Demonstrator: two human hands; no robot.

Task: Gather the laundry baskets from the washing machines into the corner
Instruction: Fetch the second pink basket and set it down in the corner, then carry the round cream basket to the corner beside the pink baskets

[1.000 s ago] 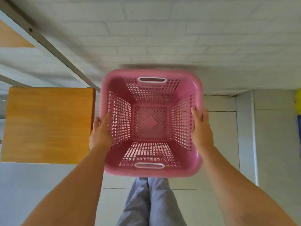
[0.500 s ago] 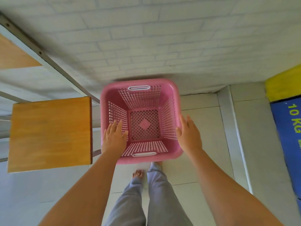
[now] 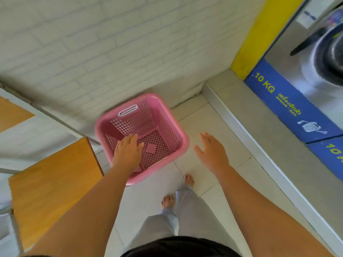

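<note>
An empty pink laundry basket (image 3: 163, 119) with white handle slots stands on the tiled floor against the white brick wall, near the corner. My left hand (image 3: 127, 152) hovers above the basket's near left rim, fingers spread, holding nothing. My right hand (image 3: 211, 151) is open to the right of the basket, clear of its rim, over the floor tiles.
A wooden table top (image 3: 53, 184) on a metal frame stands just left of the basket. A washing machine (image 3: 315, 75) with a blue "10 KG" panel lines the right side, on a raised grey step (image 3: 246, 130). My bare feet (image 3: 178, 191) stand on the tiles behind the basket.
Both hands gripped the basket's sides a second ago. The basket went down to the floor by the wall, and both hands have let go and pulled back, open.
</note>
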